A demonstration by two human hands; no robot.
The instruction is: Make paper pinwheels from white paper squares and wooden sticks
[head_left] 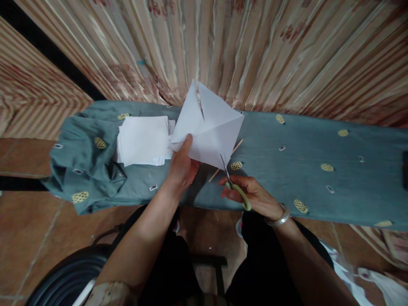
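Note:
A square sheet of white paper [212,131] with crease lines is raised over the cloth-covered bench. From its far edge a slit runs in toward the middle. My left hand [185,163] grips the sheet's near left side, thumb on top and fingers beneath. My right hand [248,193] holds a pair of scissors [239,193] with green handles. The blades reach the paper's near corner; one blade lies over the sheet. Under the paper a thin wooden stick [215,174] rests on the cloth, partly hidden. Left of my left hand lies a stack of white paper squares [145,140].
The bench is covered by a green cloth [306,148] with pineapple prints, bunched at its left end. A striped curtain [216,46] hangs right behind it. A dark round ribbed object [70,276] stands at lower left. White material [382,284] lies at lower right.

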